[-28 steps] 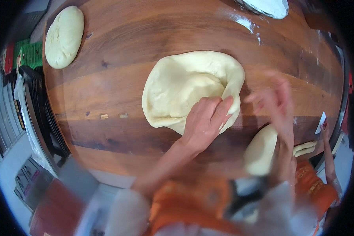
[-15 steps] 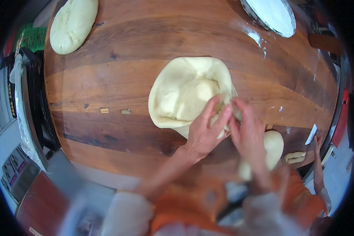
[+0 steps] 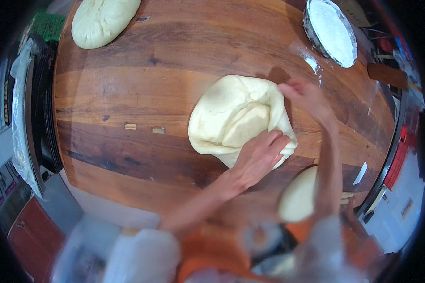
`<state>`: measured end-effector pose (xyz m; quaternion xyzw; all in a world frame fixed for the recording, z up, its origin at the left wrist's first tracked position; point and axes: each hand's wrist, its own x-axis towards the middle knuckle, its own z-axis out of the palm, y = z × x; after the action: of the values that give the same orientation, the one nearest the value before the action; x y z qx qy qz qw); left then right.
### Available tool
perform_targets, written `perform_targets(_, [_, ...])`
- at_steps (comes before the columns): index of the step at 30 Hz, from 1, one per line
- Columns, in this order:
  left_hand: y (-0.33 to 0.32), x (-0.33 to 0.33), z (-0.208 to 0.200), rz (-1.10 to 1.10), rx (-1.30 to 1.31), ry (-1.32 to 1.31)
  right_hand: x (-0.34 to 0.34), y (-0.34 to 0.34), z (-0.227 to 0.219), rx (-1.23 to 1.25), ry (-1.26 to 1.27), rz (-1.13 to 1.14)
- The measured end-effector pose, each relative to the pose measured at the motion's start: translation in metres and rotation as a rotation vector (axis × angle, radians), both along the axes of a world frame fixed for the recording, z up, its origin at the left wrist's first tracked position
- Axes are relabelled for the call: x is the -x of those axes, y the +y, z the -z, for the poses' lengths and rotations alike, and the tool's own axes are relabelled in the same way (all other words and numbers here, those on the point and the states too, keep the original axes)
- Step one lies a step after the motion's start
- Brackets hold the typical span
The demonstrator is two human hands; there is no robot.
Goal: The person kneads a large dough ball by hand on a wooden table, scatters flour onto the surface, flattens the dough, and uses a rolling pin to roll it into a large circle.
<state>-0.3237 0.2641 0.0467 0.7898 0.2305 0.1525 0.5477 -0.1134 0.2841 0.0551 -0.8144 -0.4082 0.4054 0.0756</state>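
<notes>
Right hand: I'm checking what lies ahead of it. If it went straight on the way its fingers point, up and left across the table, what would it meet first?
The right hand would most likely meet the large pale folded dough sheet it touches; height is unclear.

dough under left hand (image 3: pixel 257 158) hidden

I see dough (image 3: pixel 231 118) mid-table (image 3: pixel 108 94) | my left hand (image 3: pixel 257 158) on its near edge | my right hand (image 3: pixel 309 96) at its far-right edge | loaf (image 3: pixel 103 20) far left | pan (image 3: pixel 331 29) far right | dough piece (image 3: pixel 298 195) near right
</notes>
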Motion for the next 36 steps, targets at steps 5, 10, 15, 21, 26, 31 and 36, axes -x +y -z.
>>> perform_targets(5, [-0.002,0.008,0.0,-0.121,0.002,-0.062,0.046,0.02,0.016,-0.18,-0.087,-0.29])
perform_targets(10, [-0.021,0.045,0.018,-0.296,-0.096,-0.17,0.092,-0.063,-0.046,-0.401,-0.135,-0.23])
perform_targets(15, [-0.041,0.044,0.019,-0.395,0.113,-0.24,0.136,-0.11,-0.059,-0.434,-0.181,-0.105])
perform_targets(21, [-0.012,0.044,0.005,-0.01,-0.06,-0.172,0.143,-0.131,-0.07,-0.416,-0.037,-0.158])
perform_targets(26, [-0.011,0.048,-0.003,-0.011,-0.002,0.024,0.098,-0.065,-0.07,-0.125,-0.078,0.206])
perform_targets(31, [-0.018,0.035,-0.008,-0.018,0.2,0.038,0.101,0.041,-0.004,0.06,-0.138,-0.398])
perform_targets(36, [-0.016,0.056,-0.006,-0.199,0.027,-0.088,0.109,0.023,-0.004,-0.282,0.056,-0.528])
